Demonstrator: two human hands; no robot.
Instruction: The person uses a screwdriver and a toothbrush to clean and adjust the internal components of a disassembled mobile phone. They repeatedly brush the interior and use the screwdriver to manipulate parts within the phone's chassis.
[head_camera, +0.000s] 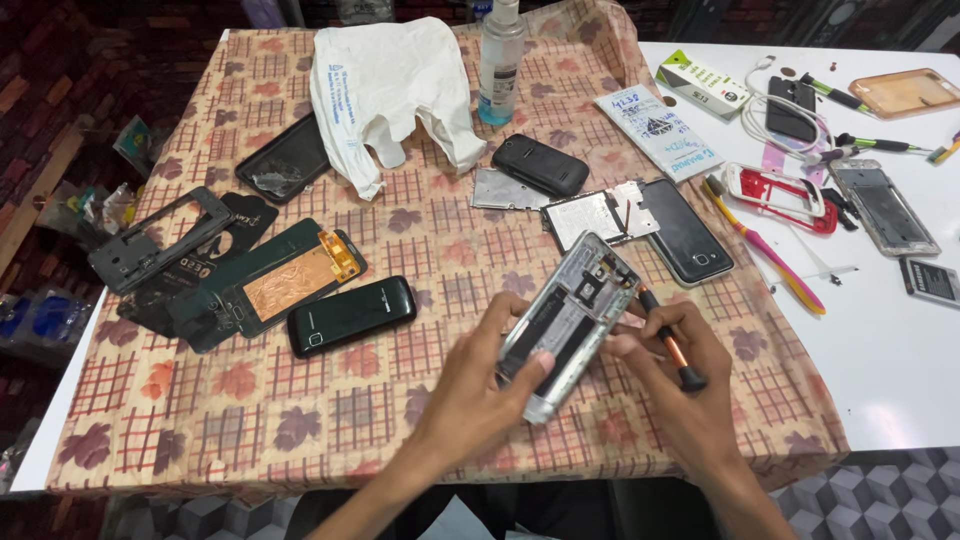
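My left hand (490, 365) wraps its fingers around an opened silver phone frame (570, 322), held tilted above the patterned tablecloth (300, 400); its back is off, showing a dark battery bay and small metal parts. My right hand (670, 365) pinches a black-and-orange screwdriver (668, 342), tip at the frame's upper edge.

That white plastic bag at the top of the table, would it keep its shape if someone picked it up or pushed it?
Probably not. The white plastic bag lies crumpled with its handles splayed on the patterned cloth, so it looks thin and floppy and would likely sag when lifted. It seems very light for its size; a push would likely crumple or slide it rather than tip it. It won't roll.
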